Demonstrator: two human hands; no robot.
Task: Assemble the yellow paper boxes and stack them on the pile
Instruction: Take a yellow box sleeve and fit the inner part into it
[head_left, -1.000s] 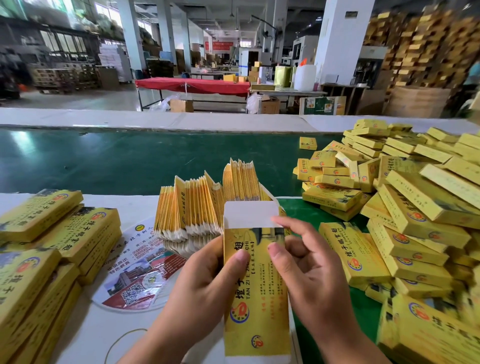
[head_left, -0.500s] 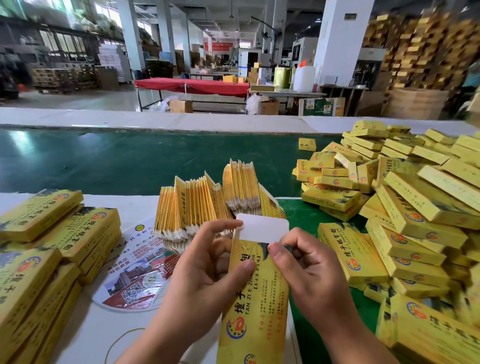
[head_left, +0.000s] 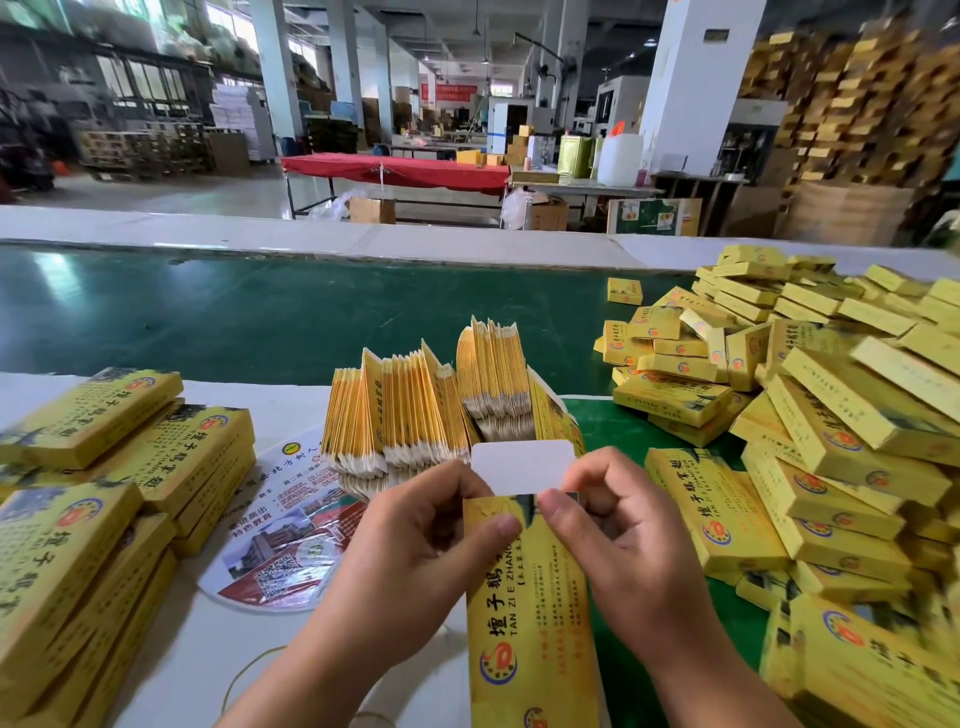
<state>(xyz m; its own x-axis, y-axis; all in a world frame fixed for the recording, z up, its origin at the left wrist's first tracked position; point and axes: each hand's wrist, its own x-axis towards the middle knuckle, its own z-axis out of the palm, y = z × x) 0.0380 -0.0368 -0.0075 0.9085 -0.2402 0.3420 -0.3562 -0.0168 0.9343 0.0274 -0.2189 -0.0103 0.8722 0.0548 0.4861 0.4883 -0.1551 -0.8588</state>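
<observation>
Both hands pinch the far end of one box, held over the worktop edge in front of the person. Left hand thumb presses the yellow face; right hand pinches beside the white flap, which stands up untucked. Likely step: closing that end. Do it well: keep the sleeve squared open, crease the flap at its fold, slide it inside without buckling. Then onto the pile at right. Flat blanks stand just beyond.
</observation>
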